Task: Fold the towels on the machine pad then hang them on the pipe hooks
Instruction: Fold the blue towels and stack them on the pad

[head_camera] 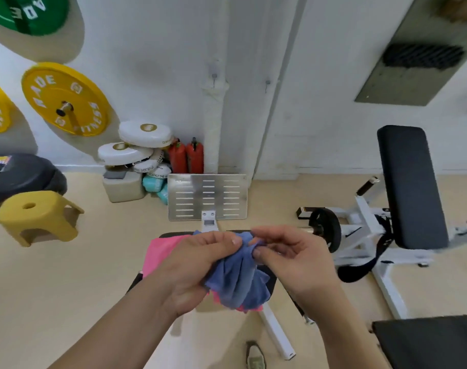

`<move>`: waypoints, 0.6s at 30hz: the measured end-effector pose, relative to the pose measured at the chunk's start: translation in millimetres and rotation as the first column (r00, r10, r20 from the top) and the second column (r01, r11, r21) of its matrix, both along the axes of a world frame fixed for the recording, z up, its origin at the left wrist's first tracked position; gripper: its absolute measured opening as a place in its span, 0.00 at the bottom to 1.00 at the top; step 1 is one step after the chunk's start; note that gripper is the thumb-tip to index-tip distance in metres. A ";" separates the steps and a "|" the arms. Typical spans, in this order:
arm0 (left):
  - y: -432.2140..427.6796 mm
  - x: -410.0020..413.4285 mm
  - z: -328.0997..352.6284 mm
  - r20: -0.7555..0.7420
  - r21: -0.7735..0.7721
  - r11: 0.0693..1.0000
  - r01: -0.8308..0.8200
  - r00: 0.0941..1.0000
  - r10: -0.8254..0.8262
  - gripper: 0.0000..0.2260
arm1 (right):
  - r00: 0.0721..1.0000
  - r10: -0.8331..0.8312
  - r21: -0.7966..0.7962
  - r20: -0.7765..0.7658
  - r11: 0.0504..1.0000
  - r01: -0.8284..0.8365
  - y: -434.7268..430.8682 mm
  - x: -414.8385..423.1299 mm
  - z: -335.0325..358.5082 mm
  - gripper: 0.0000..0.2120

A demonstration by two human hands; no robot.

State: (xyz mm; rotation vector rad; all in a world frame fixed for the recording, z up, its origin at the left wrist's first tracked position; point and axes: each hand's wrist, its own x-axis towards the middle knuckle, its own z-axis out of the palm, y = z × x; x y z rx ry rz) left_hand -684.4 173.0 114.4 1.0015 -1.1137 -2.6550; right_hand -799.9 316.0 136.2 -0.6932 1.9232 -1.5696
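A crumpled blue towel [239,275] hangs bunched between both hands above the black machine pad [271,282]. My left hand [197,265] grips its upper left part, and my right hand [291,259] pinches its top edge with thumb and fingers. A pink towel [161,251] lies flat on the pad beneath, mostly hidden by my left hand and the blue towel. On the white wall pipes ahead sit two small hooks, one [214,77] on the left pipe and one [267,83] on the right.
A metal footplate [207,197] stands past the pad. A yellow stool [39,215] is on the floor at left, with yellow weight plates [64,98] on the wall. Red extinguishers [187,157] stand by the pipe. A black-padded bench [410,187] is at right.
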 end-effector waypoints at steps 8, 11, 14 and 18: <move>1.4 18.1 23.2 -0.214 0.054 0.988 0.142 0.969 -0.127 0.23 | 0.984 -0.070 -0.110 -0.164 0.993 0.052 -0.3 52.2 27.3 0.28; 6.3 20.8 33.0 -0.273 -0.056 0.982 0.178 0.944 -0.187 0.31 | 0.949 -0.069 -0.098 -0.309 0.994 0.041 4.1 51.8 32.7 0.24; 9.3 21.1 35.7 -0.266 -0.209 0.955 0.212 0.927 -0.264 0.35 | 0.837 -0.056 -0.030 -0.544 0.998 0.048 12.5 47.5 29.5 0.09; 18.6 20.0 30.5 -0.138 -0.387 0.907 0.164 0.963 -0.233 0.34 | 0.874 0.059 0.072 -0.482 0.997 -0.027 27.9 41.5 19.8 0.10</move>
